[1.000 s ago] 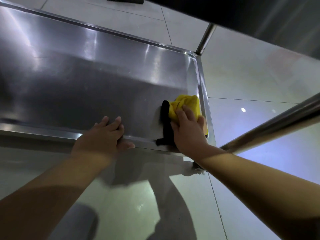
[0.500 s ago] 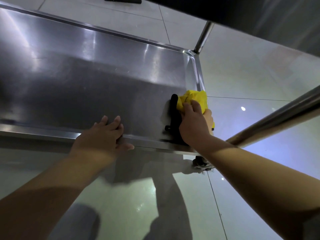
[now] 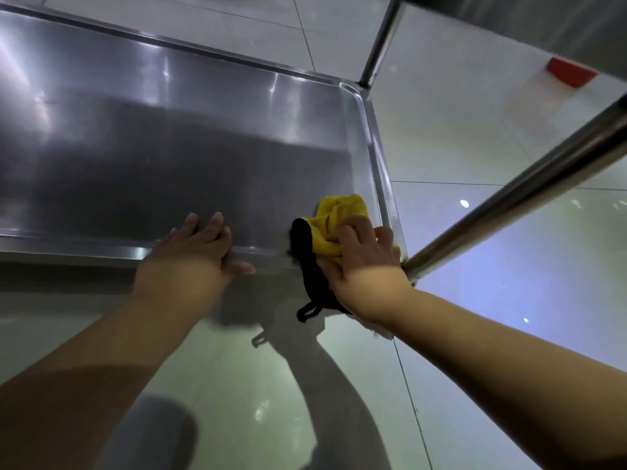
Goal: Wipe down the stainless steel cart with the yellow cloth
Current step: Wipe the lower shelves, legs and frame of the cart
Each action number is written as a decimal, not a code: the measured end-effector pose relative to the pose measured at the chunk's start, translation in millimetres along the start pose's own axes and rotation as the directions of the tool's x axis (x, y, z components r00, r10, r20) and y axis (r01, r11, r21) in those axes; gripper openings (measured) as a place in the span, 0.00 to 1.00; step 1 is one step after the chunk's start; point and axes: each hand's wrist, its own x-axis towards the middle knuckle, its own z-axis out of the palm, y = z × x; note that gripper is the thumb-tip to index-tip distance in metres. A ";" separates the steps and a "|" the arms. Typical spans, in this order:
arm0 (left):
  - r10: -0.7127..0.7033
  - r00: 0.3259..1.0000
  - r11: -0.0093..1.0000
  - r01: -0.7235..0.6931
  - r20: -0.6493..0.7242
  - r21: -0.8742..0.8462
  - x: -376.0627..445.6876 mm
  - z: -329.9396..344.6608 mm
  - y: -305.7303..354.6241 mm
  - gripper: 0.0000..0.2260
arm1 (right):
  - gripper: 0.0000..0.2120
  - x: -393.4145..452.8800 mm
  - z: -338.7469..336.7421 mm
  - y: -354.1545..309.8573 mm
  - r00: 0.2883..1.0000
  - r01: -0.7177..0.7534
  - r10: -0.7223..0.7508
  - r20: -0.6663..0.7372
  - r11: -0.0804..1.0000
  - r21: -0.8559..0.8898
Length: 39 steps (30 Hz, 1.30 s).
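Note:
The lower shelf of the stainless steel cart (image 3: 169,137) fills the upper left of the head view, with a raised rim all round. A yellow cloth (image 3: 334,217) with a black edge and a black loop lies bunched at the shelf's near right corner. My right hand (image 3: 363,256) grips it there, fingers curled over the fabric, and the black part hangs over the near rim. My left hand (image 3: 193,254) rests on the near rim with straight fingers on the shelf and the thumb over the edge.
A steel cart post (image 3: 515,195) slants from the near right corner up to the right. Another post (image 3: 380,45) rises from the far right corner. Pale glossy floor tiles (image 3: 475,130) surround the cart. A red object (image 3: 571,73) lies at the upper right.
My right hand has pulled the cloth back toward me to the shelf's near right corner, so its black edge now hangs over the rim. My left hand has stayed on the rim.

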 end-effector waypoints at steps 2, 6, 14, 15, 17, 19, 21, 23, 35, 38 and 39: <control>-0.005 0.999 1.000 0.005 -0.035 -0.018 3.1 -0.8 7.7 0.30 | 0.20 -2.2 4.4 11.1 0.996 0.031 -0.038 -0.084 0.996 -0.083; -0.044 0.997 0.997 0.040 -0.060 -0.067 15.3 0.0 19.2 0.29 | 0.27 -4.9 12.8 39.1 0.993 -0.072 0.044 -0.110 0.961 -0.268; 0.012 0.983 0.992 -0.035 -0.185 -0.121 14.9 -2.2 -1.3 0.21 | 0.28 18.5 22.2 57.1 0.992 -0.078 0.059 -0.109 0.982 -0.175; 0.018 0.979 0.997 -0.034 -0.204 -0.076 14.9 -2.3 -9.7 0.20 | 0.29 21.5 21.5 58.2 0.991 -0.081 0.061 -0.119 0.982 -0.169; 0.015 0.975 1.000 -0.020 -0.223 -0.019 14.3 -5.3 -26.5 0.20 | 0.32 26.9 21.1 60.8 0.992 -0.073 0.054 -0.117 0.983 -0.168; -0.012 0.979 0.999 0.001 -0.204 -0.053 13.6 -8.3 -37.7 0.21 | 0.33 30.7 22.0 60.1 0.992 -0.051 0.030 -0.124 0.984 -0.170; -0.009 0.982 1.000 0.003 -0.189 -0.029 15.7 -8.8 -40.3 0.22 | 0.32 33.4 27.3 55.8 0.988 -0.019 -0.009 -0.152 0.983 -0.181; 0.040 0.980 0.999 -0.035 -0.197 0.029 19.1 -6.8 -37.7 0.20 | 0.32 36.3 33.7 48.6 0.980 0.002 -0.038 -0.195 0.983 -0.183; 0.076 0.936 0.995 -0.050 -0.344 0.082 20.9 7.6 -32.9 0.16 | 0.43 48.0 37.6 11.3 0.942 0.117 -0.200 -0.269 0.949 -0.294; 0.080 0.937 0.994 -0.052 -0.339 0.092 18.7 12.1 -28.2 0.16 | 0.44 47.9 35.9 25.6 0.943 0.142 -0.221 -0.248 0.943 -0.300; 0.080 0.938 0.994 -0.051 -0.338 0.095 18.9 12.1 -24.6 0.16 | 0.43 47.9 35.7 32.0 0.941 0.154 -0.232 -0.246 0.942 -0.297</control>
